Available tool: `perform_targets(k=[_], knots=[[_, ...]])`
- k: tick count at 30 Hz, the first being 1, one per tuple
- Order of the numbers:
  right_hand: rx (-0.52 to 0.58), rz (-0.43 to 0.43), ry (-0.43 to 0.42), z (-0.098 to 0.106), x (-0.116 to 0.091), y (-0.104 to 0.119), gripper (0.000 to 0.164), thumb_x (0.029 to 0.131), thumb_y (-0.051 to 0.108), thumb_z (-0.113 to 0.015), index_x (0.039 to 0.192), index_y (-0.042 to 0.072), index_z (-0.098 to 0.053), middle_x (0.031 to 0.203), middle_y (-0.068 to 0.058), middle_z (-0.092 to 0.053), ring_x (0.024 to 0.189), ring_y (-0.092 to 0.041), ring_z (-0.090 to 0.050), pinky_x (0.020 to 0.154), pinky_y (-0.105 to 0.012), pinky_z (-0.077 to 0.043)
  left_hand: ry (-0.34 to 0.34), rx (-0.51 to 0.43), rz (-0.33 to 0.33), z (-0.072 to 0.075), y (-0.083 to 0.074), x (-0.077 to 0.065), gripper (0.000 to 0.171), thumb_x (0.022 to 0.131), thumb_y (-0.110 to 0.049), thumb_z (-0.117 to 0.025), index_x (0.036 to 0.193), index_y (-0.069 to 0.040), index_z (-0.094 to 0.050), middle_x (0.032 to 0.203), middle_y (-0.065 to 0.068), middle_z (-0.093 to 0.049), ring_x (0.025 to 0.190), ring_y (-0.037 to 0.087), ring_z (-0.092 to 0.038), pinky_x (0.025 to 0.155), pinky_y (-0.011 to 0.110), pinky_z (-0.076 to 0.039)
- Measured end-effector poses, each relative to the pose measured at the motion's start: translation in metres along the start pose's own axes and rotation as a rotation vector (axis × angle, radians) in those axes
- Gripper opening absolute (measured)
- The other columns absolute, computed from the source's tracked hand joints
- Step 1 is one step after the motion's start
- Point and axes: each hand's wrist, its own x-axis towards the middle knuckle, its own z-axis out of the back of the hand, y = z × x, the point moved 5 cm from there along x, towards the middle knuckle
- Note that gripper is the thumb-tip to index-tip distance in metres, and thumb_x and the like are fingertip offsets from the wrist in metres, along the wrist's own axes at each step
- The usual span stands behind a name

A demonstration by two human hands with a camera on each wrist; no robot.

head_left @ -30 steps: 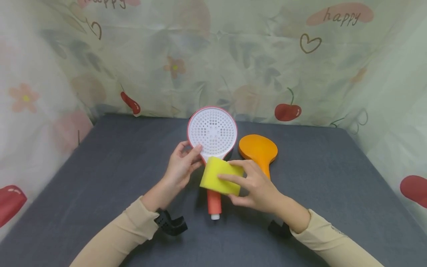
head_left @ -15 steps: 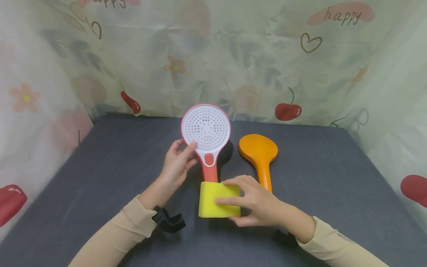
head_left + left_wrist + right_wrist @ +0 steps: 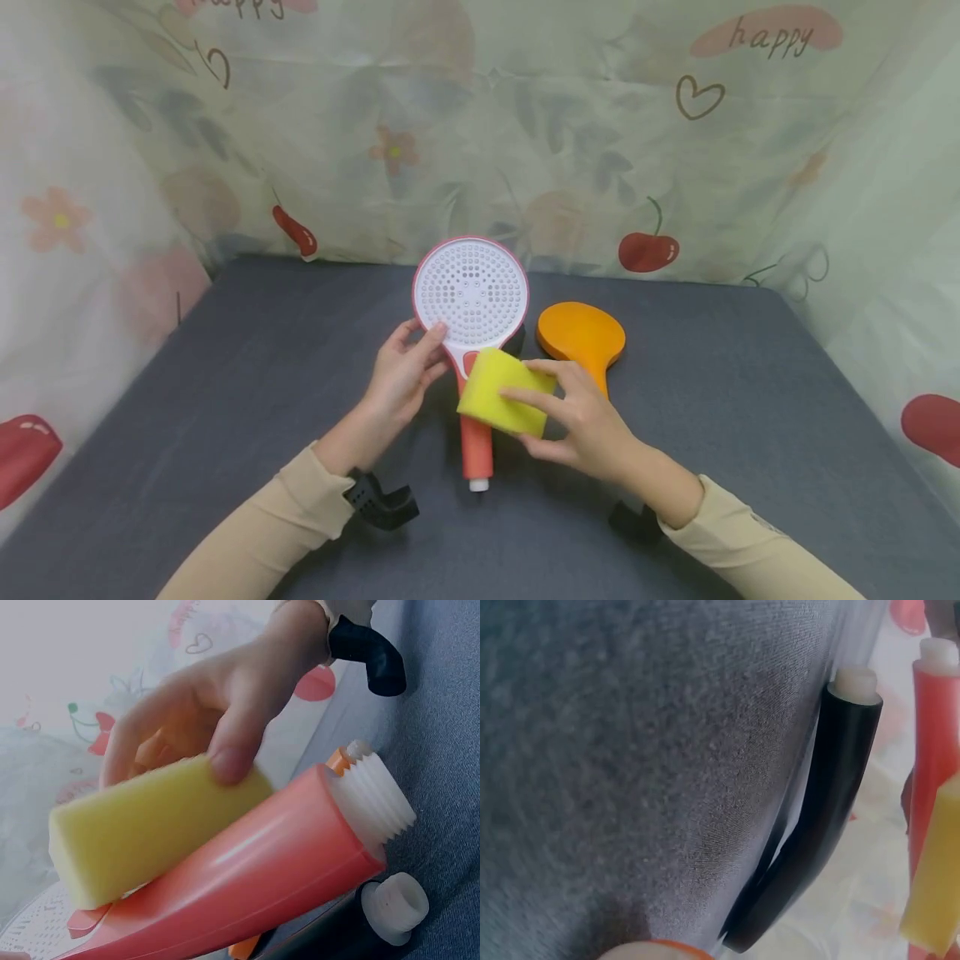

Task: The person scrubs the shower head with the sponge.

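Observation:
In the head view, my left hand (image 3: 397, 371) grips a red shower head (image 3: 471, 292) by the left edge of its round white spray face, thumb on the front. It is held up with the nozzles toward me and the handle pointing down. My right hand (image 3: 588, 417) pinches a yellow sponge (image 3: 501, 392) between thumb and fingers, laid across the upper handle just under the red button. The left wrist view has the sponge (image 3: 157, 832) lying along the red handle (image 3: 247, 877), whose white threaded end (image 3: 375, 799) is bare.
An orange shower head (image 3: 579, 333) lies face down on the dark grey table (image 3: 225, 400), right of the red one. Behind the red one is a black shower head (image 3: 829, 780) with a white threaded end. Patterned cloth (image 3: 480, 125) hangs around the table.
My right hand slid the sponge down to the handle's lower end, then back up near the button. The red shower head shifted left, then slightly back right, still in my left hand.

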Motion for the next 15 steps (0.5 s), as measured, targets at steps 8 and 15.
perform_targets(k=[8,15], knots=[[0.060,0.022,0.067,0.000,-0.005,0.004,0.049,0.074,0.030,-0.076,0.120,0.023,-0.060,0.122,-0.014,-0.052,0.109,-0.025,-0.049,0.086,-0.041,-0.048,-0.029,-0.034,0.004,0.000,-0.001,0.000,0.042,0.093,-0.011,-0.054,0.132,-0.002,-0.041,0.082,-0.005,-0.060,0.069,0.003,-0.063,0.067,0.021,-0.055],[0.122,0.139,0.148,-0.002,-0.012,0.015,0.049,0.075,0.035,-0.075,0.120,0.025,-0.058,0.123,-0.011,-0.051,0.110,-0.021,-0.049,0.088,-0.036,-0.047,-0.078,-0.044,0.014,0.004,-0.001,0.004,0.044,0.095,-0.016,-0.053,0.134,-0.003,-0.039,0.086,-0.003,-0.059,0.069,0.003,-0.061,0.064,0.019,-0.053]])
